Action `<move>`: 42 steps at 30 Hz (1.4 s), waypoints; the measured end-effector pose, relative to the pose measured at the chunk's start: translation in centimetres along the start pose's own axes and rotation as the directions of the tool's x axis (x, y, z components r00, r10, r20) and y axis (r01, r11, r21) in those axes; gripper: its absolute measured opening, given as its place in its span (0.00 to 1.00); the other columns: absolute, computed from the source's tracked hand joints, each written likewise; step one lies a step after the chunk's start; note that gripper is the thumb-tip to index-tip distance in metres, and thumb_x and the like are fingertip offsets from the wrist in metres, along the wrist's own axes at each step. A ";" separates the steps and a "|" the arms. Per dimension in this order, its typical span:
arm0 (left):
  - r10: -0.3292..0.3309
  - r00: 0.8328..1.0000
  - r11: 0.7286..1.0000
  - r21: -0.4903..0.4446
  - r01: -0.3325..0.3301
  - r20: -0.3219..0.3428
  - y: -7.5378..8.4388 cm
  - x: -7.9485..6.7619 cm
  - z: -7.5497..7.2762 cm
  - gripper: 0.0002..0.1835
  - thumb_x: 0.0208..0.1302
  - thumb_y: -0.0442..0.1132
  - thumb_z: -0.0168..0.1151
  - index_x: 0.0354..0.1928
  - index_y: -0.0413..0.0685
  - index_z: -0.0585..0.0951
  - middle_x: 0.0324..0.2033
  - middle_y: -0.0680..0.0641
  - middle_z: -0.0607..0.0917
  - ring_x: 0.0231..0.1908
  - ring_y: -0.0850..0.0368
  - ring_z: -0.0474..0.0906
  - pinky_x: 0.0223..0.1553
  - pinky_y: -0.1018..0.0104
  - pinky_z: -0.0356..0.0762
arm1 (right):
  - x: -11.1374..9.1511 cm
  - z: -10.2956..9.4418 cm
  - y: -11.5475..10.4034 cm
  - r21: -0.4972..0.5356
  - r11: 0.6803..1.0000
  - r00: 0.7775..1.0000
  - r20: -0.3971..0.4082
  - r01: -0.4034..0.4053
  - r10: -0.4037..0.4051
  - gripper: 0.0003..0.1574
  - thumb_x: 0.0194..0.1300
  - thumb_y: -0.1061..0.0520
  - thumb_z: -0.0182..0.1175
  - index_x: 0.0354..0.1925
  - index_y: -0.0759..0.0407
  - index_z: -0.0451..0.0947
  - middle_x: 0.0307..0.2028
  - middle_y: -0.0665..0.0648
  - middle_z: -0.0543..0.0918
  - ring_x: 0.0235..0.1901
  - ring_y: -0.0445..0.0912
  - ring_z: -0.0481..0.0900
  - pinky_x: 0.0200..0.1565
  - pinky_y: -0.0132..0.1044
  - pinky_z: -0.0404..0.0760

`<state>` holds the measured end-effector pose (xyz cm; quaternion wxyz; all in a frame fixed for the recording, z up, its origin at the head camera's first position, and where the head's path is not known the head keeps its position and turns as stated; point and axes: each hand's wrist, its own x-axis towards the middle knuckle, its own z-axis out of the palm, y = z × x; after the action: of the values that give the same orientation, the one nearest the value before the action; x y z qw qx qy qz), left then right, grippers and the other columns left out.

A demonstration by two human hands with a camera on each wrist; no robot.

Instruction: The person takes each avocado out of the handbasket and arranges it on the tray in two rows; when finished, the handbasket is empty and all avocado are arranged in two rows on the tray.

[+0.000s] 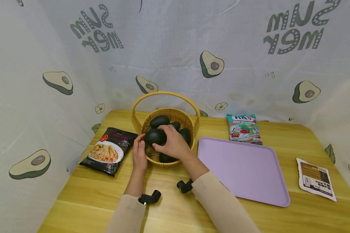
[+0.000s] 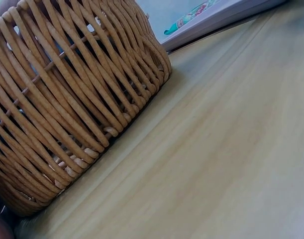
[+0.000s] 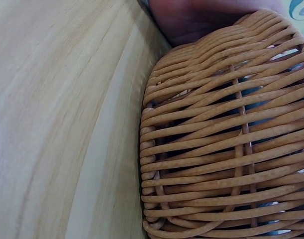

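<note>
A yellow-brown wicker basket [image 1: 170, 164] with an arched handle holds several dark green avocados [image 1: 159, 121]. My right hand [image 1: 175, 144] reaches in over the basket and grips one avocado [image 1: 154, 136] from its right side, thumb toward me and fingers over the far side. At the left rim, my left hand [image 1: 139, 155] holds the basket wall, with its fingertips close beside that avocado. The outer wicker wall [image 2: 72, 94] fills much of the left wrist view. In the right wrist view, part of the left hand [image 3: 201, 20] lies against the basket; the right fingers are out of sight there.
Left of the basket lies a black curry noodle packet [image 1: 108, 150]. A lilac tray [image 1: 242, 168] is to the right, with a teal candy bag [image 1: 245, 129] behind it. A white and brown pouch [image 1: 316, 179] lies near the right table edge. A printed cloth [image 1: 175, 64] hangs behind.
</note>
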<state>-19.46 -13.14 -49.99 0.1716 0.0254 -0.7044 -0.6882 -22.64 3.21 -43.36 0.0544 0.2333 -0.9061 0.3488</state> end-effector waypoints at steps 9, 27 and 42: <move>0.014 1.000 1.000 0.006 -0.014 -0.005 0.2 -0.2 0.1 0.21 0.82 0.42 0.41 0.68 0.41 0.71 0.71 0.38 0.70 0.77 0.44 0.57 0.77 0.41 0.50 | -0.3 -0.4 -0.3 0.055 0.998 0.996 -0.089 -0.010 0.015 0.45 0.59 0.43 0.74 0.68 0.55 0.68 0.66 0.59 0.76 0.63 0.56 0.78 0.63 0.54 0.78; -0.001 1.000 1.000 0.018 0.001 -0.006 0.3 -0.2 0.1 0.21 0.80 0.38 0.43 0.68 0.41 0.70 0.72 0.39 0.68 0.77 0.43 0.56 0.76 0.40 0.51 | -2.4 -2.3 -1.4 0.147 0.978 0.942 -0.322 0.147 -0.093 0.43 0.59 0.50 0.74 0.68 0.55 0.69 0.64 0.59 0.75 0.62 0.55 0.76 0.61 0.54 0.80; 0.003 1.000 1.000 -0.006 -0.003 -0.021 0.3 -0.3 0.1 0.21 0.80 0.39 0.44 0.68 0.40 0.71 0.71 0.38 0.70 0.77 0.44 0.56 0.77 0.44 0.50 | -6.2 -4.7 -0.5 0.228 0.956 0.897 -0.436 0.184 -0.069 0.44 0.54 0.57 0.77 0.67 0.55 0.70 0.59 0.60 0.77 0.54 0.52 0.80 0.54 0.53 0.84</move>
<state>-19.19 -12.97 -49.77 0.1799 0.0310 -0.7005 -0.6899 -17.24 8.38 -41.16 0.2408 0.2159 -0.8010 0.5038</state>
